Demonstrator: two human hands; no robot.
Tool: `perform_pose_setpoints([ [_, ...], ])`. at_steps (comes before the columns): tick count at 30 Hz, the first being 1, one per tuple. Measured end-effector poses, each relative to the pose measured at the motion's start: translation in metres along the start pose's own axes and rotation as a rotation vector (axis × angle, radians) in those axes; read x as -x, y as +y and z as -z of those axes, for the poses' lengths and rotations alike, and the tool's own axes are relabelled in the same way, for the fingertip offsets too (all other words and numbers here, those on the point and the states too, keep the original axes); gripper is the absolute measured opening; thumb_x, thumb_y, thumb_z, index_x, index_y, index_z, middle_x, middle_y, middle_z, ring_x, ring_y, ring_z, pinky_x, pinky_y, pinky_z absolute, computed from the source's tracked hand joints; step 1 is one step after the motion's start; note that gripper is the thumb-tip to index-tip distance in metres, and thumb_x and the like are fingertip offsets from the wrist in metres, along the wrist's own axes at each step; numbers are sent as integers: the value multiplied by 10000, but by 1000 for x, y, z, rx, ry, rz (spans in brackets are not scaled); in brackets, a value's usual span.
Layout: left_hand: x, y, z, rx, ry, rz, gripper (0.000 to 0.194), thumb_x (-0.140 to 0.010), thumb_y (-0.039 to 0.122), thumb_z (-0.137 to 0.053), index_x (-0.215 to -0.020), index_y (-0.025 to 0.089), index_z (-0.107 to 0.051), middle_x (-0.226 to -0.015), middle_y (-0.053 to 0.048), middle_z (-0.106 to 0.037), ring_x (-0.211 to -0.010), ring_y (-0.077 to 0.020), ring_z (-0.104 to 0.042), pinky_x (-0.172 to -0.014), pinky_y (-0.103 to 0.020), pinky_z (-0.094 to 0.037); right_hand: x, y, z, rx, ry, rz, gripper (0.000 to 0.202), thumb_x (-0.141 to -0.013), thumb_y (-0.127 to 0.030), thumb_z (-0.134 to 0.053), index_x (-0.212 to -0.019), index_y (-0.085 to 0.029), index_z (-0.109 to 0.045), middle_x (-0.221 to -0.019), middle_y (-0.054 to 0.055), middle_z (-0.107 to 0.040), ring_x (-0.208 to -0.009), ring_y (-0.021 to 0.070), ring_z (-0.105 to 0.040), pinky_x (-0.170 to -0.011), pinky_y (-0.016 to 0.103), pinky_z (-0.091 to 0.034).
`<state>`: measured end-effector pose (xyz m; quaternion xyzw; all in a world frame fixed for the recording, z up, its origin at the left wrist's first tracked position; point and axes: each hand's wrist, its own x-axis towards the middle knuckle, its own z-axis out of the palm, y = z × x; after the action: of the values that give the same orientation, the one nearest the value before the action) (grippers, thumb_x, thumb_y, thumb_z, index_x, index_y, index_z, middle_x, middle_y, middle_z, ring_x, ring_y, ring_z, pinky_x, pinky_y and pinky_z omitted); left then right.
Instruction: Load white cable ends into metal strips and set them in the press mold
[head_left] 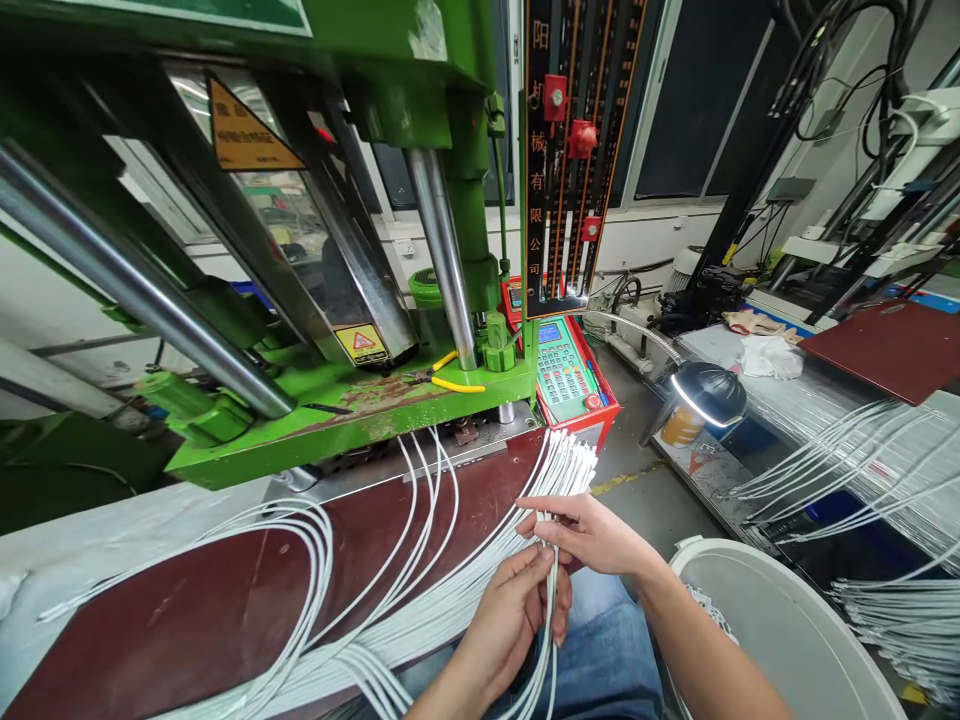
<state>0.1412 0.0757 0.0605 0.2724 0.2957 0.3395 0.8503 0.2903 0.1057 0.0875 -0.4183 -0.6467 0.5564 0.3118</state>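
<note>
A few white cables [553,590] hang between my two hands, their lower lengths drooping over my lap. My left hand [517,615] is closed around them. Just above it, my right hand [581,525] pinches the same cables near their upper ends, with fingertips and thumb together. Behind my hands a large bundle of white cables [450,595] lies along the brown board [187,620], its connector ends [566,462] gathered at the right. Three more cables [431,490] curve up into the metal mould [465,450] under the green press.
The green press [360,430] stands in front, with yellow-handled pliers [457,385] on its ledge. Right of it are a control panel [562,370] and a lamp [701,390]. A pale bin [780,600] stands at my right, near another table [720,350] with cables.
</note>
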Motion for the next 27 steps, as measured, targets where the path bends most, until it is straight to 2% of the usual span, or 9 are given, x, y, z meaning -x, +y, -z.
perform_pose_setpoints([
  [4, 2, -6, 3, -30, -35, -16, 227, -840, 341, -553, -774, 124, -563, -619, -32, -577, -411, -101, -482, -394, -229, -391, -4, -5, -1, 144, 22, 91, 419, -914, -373, -477, -1300, -215, -505, -1207, 67, -587, -929, 170, -615, -739, 258, -507],
  [6, 3, -9, 5, -30, -31, -40, 221, -831, 327, -564, -751, 121, -558, -623, -34, -576, -416, -102, -485, -399, -232, -394, -8, -14, 1, 255, -112, 163, 401, -907, -351, -501, -1275, -196, -533, -1185, 62, -608, -1035, 190, -587, -873, 280, -461],
  [8, 6, -10, 9, -36, -18, -50, 213, -828, 319, -566, -754, 119, -557, -626, -31, -571, -421, -100, -480, -403, -233, -393, -16, -22, 2, 361, -279, 180, 339, -921, -355, -482, -1186, -185, -608, -1083, 46, -661, -982, 177, -612, -863, 256, -456],
  [9, 8, -10, 11, -39, -4, -59, 207, -834, 318, -560, -780, 118, -562, -627, -27, -567, -425, -97, -474, -404, -229, -389, -23, -25, 1, 403, -302, 181, 327, -938, -358, -451, -1155, -184, -624, -1048, 38, -673, -943, 165, -624, -832, 240, -463],
  [11, 13, -7, 16, -42, 51, -96, 201, -851, 322, -540, -861, 123, -566, -634, -13, -554, -442, -90, -461, -413, -221, -379, -45, -24, -1, 547, -178, 204, 326, -964, -344, -397, -1138, -178, -618, -1052, 34, -667, -933, 151, -618, -815, 230, -461],
  [14, 20, -1, 23, -55, 163, -175, 205, -867, 326, -521, -934, 136, -557, -659, -2, -544, -481, -92, -465, -447, -228, -390, -89, -11, -10, 975, 91, 240, 277, -946, -288, -449, -1146, -165, -596, -1083, 62, -634, -1008, 179, -562, -884, 277, -420],
  [19, 28, 3, 28, -94, 208, -232, 192, -870, 317, -524, -967, 152, -541, -739, -4, -556, -542, -95, -493, -519, -248, -418, -150, 14, -34, 1187, 112, 213, 286, -878, -257, -555, -1124, -114, -591, -1053, 135, -574, -1034, 273, -472, -893, 400, -380],
  [23, 31, 3, 29, -120, 210, -240, 212, -881, 327, -500, -988, 146, -524, -735, -14, -580, -539, -101, -494, -520, -258, -423, -159, 16, -43, 1260, 99, 199, 202, -895, -249, -519, -997, -101, -613, -1030, 147, -548, -1017, 279, -453, -866, 390, -381],
  [27, 32, 4, 28, -145, 210, -243, 209, -887, 343, -489, -973, 154, -511, -769, -25, -608, -529, -93, -497, -515, -249, -419, -132, 10, -30, 1287, 150, 133, 164, -894, -221, -515, -970, -90, -576, -1029, 161, -550, -1010, 289, -471, -831, 375, -389],
])
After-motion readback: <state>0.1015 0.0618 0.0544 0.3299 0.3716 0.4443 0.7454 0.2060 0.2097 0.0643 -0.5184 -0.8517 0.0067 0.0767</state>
